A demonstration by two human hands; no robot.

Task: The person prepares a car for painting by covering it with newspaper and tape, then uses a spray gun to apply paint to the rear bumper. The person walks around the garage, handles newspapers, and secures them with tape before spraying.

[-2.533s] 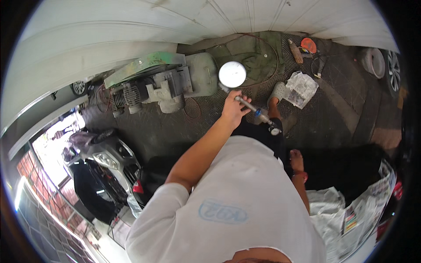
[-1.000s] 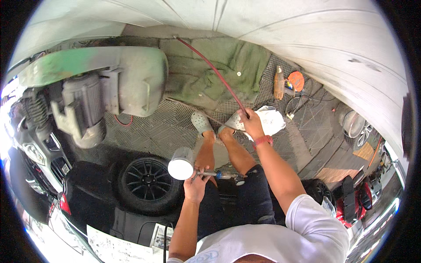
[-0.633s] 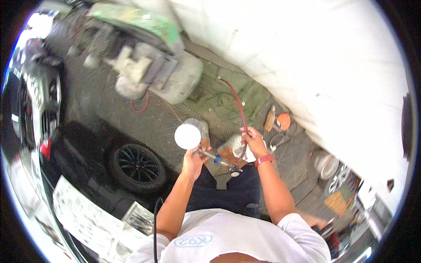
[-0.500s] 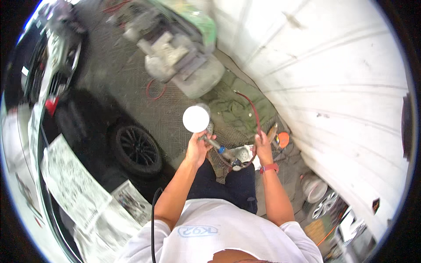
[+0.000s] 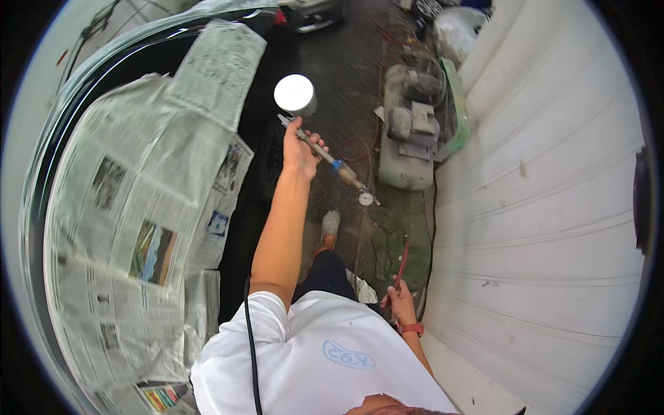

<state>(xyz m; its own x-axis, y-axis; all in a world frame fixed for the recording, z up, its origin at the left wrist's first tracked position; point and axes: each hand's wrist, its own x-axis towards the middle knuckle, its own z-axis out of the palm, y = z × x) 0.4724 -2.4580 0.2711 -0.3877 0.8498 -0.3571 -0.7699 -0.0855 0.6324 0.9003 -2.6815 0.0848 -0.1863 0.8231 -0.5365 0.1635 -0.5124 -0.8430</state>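
Note:
My left hand (image 5: 301, 152) stretches forward, fingers wrapped round the handle of a spray gun with a white-topped cup (image 5: 294, 93) on it. Below the handle hang a blue-ringed fitting (image 5: 337, 165) and a small round gauge (image 5: 365, 199). Beside my right hip, my right hand (image 5: 399, 302) is closed on a dark red hose (image 5: 402, 263), whose end points up and away. The gun is held out next to a dark car body, part of which is masked with newspaper (image 5: 131, 187).
A grey air compressor (image 5: 408, 162) with a green side stands ahead to the right. A green cloth (image 5: 389, 238) lies on the mesh-covered floor near it. A white sheet-covered wall (image 5: 532, 207) runs along my right. Another car (image 5: 315, 14) stands at the far end.
My view has swung left, bringing the papered panel closer and shifting the compressor right. My left hand has reached forward with the spray gun; my right has dropped back toward my side with the hose.

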